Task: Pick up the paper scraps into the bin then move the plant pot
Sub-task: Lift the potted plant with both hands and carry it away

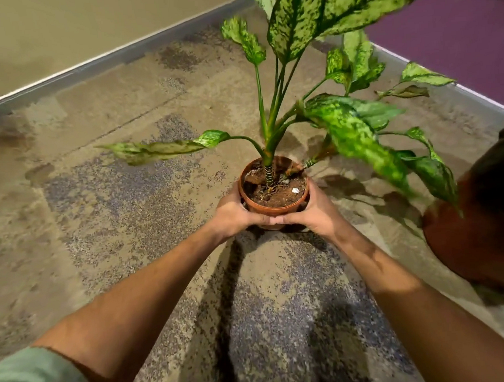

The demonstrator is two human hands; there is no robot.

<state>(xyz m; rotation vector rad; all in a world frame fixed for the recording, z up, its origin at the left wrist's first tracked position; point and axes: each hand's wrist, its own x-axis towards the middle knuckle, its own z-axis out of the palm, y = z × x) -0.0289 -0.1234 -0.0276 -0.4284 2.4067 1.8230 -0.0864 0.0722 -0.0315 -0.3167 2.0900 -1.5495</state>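
Left hand (234, 212) and right hand (314, 212) – both clasped round plant pot (275, 208) | terracotta-brown – mottled green leaves

Mottled tan-and-grey carpet (128, 213), beige wall (58, 40), purple wall (441, 31), second terracotta pot (460, 246) at right.

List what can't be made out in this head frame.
- Plant pot base: covered by the left hand and right hand, so whether it touches the carpet is unclear.
- Bin and paper scraps: not in view.
- Second pot: blurred, cut off by the right edge.
- White speck on the soil: too small to tell.
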